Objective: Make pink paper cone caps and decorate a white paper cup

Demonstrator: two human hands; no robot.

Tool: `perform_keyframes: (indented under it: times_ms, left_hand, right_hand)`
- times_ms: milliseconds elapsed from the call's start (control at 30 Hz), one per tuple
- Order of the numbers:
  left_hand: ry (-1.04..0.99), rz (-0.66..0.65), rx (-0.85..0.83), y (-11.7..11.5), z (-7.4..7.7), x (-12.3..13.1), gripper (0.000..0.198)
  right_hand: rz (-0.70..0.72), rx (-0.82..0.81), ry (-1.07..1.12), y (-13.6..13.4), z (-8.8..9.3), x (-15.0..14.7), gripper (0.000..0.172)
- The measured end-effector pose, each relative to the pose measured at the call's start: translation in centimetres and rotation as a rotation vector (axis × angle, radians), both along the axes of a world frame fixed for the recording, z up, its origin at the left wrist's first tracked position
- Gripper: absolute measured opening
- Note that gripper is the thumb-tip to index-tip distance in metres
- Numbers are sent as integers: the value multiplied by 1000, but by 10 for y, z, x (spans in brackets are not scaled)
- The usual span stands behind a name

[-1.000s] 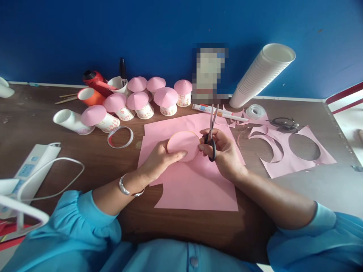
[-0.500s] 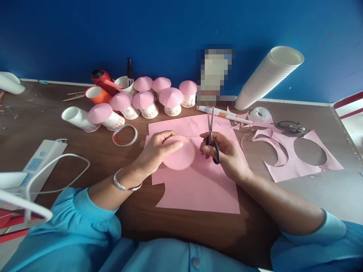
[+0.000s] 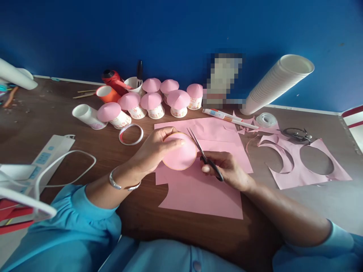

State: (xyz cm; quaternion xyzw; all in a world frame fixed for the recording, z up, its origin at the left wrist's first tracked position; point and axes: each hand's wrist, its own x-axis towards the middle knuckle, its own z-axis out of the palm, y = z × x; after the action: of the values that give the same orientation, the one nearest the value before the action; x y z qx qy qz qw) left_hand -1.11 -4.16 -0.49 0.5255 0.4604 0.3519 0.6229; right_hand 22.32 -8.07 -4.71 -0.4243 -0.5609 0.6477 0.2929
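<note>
My left hand (image 3: pixel 154 149) pinches a pink paper circle (image 3: pixel 180 154) with a pencilled rim, held just above the pink paper sheets (image 3: pixel 204 189) on the brown table. My right hand (image 3: pixel 227 170) grips black-handled scissors (image 3: pixel 204 156). Their blades are slightly apart and point up-left, with the tips at the circle's right edge.
Several paper cups with pink cone roofs (image 3: pixel 154 101) stand behind, beside an orange cup (image 3: pixel 107 93) and a red tool (image 3: pixel 113 80). A stack of white cups (image 3: pixel 276 84) leans at the right. Cut-out pink scrap (image 3: pixel 306 166), tape roll (image 3: pixel 266 119), glue tube (image 3: pixel 227 116), ring (image 3: pixel 131 134), power strip (image 3: pixel 48 153).
The scissors have swung from pointing straight up to slanting up-left against the circle's edge. My left hand has turned the circle slightly. The view has shifted a little.
</note>
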Motion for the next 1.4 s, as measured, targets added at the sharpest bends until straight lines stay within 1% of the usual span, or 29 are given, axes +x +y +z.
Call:
perform_keyframes:
  times_ms: [200,333,400,567,733,833,1000,1133,1400]
  left_hand:
    - [15,-10,-18,2,-1,0,26]
    - [3,29,-14,3,-3,-2,27]
    - [-15,30,-11,3,-4,-2,24]
    - [-49,-23,9,3,-4,-2,18]
    - [-36,-10,6,3,-3,-3,22]
    - [-61,-32,-18,3,-3,-3,22]
    - [-59,-5,-65,3,-3,-2,27]
    - [-45,-6,-64,3,-3,-1,28]
    - [-7,-8,-57,2,1,0,27]
  right_hand:
    - [10,-75,34,1,-3,2,61]
    - [-2,-122,66,2,-5,3,65]
    - [0,-127,72,1,-5,3,65]
    - [12,-107,73,1,-5,3,61]
    - [23,-78,89,0,-6,3,56]
    - [16,-95,101,0,-7,3,56]
    - [4,-135,109,0,-6,3,58]
    - [-7,-148,110,0,-6,2,60]
    - [-2,-134,112,0,-8,1,56]
